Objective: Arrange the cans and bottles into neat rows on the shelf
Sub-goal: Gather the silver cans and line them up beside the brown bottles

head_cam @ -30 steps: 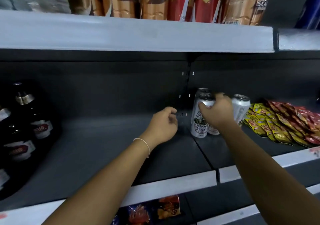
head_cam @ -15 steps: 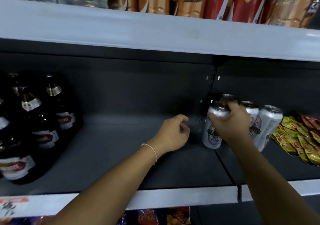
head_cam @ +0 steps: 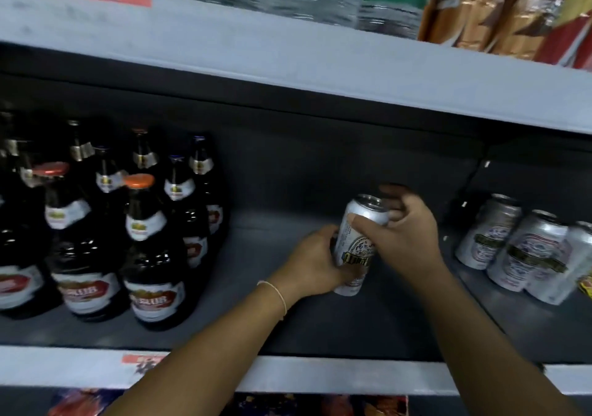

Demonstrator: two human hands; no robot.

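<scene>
Where half a second ago only the right hand held it beside the other cans, the silver can (head_cam: 355, 245) now stands tilted over the middle of the dark shelf (head_cam: 288, 319), between the brown bottles (head_cam: 153, 255) on the left and three remaining cans (head_cam: 525, 252) on the right. The right hand (head_cam: 400, 239) curls round its top, thumb across the front. The left hand (head_cam: 315, 263), earlier loosely curled and holding nothing, now grips its lower side.

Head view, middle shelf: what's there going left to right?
Cluster of dark glass bottles with red labels → left hand → silver aluminium can held by both hands → right hand → group of silver cans standing on the shelf.
</scene>
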